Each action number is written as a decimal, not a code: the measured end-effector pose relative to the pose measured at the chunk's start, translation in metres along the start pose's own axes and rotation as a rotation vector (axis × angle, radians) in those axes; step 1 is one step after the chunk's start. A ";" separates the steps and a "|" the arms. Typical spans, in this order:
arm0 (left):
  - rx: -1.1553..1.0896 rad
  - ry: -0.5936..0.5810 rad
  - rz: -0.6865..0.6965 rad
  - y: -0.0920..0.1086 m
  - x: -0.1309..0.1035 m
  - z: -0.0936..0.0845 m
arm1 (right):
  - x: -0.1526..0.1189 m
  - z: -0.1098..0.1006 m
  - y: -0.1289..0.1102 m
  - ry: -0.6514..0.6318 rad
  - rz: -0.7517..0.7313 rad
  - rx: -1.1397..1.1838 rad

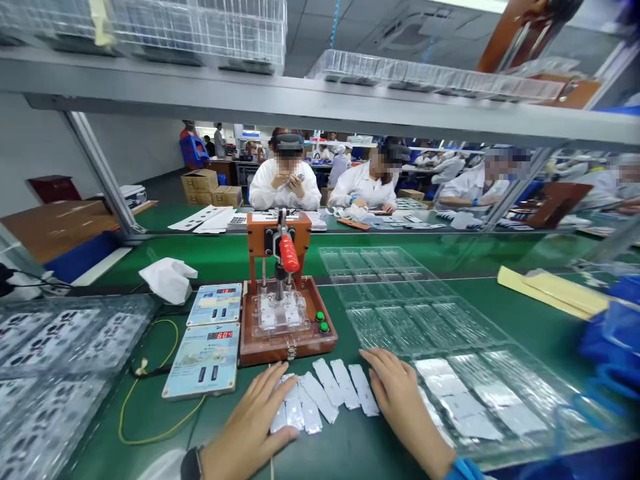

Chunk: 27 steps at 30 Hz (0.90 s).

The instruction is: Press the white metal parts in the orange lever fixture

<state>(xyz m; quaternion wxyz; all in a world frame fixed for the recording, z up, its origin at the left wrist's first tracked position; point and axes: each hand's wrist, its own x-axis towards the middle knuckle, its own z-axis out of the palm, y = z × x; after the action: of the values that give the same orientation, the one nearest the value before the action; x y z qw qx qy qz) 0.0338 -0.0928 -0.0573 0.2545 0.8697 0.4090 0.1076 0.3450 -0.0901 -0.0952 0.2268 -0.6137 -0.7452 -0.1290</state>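
Note:
Several thin, silvery-white rectangular plates (318,395) lie fanned out on the green table in front of me. My left hand (257,413) rests at their left end, fingers spread and partly covering the leftmost plates. At the right end, beside the last plate, is my right hand (395,387), its fingers stretched out with nothing seen in them. Behind the plates stands a clamp fixture (289,333) with a brown base, a red lever handle (289,253) and two green buttons. Pale pieces sit under its clear pressing plate.
Left of the fixture are two boxes with red digit displays (204,360) and a yellow cable (150,442). Trays of dark-patterned parts (60,347) lie far left. Clear compartment trays (430,343) cover the right, the nearest holding pale plates. A metal shelf (320,100) crosses overhead; co-workers sit opposite.

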 end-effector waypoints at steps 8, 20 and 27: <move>-0.045 0.028 0.019 0.001 -0.002 -0.001 | 0.075 -0.099 -0.037 0.131 -0.273 0.033; -0.076 0.036 -0.001 0.000 -0.001 -0.002 | 0.219 -0.109 -0.130 0.700 -0.832 0.488; -0.112 0.058 -0.014 -0.004 -0.002 -0.005 | 0.338 -0.161 -0.138 0.160 -0.244 0.736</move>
<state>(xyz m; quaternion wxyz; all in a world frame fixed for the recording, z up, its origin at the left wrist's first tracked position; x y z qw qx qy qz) 0.0282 -0.0902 -0.0551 0.2915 0.8479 0.4154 0.1535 0.1911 0.0944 0.2239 0.4722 -0.3863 -0.7890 0.0734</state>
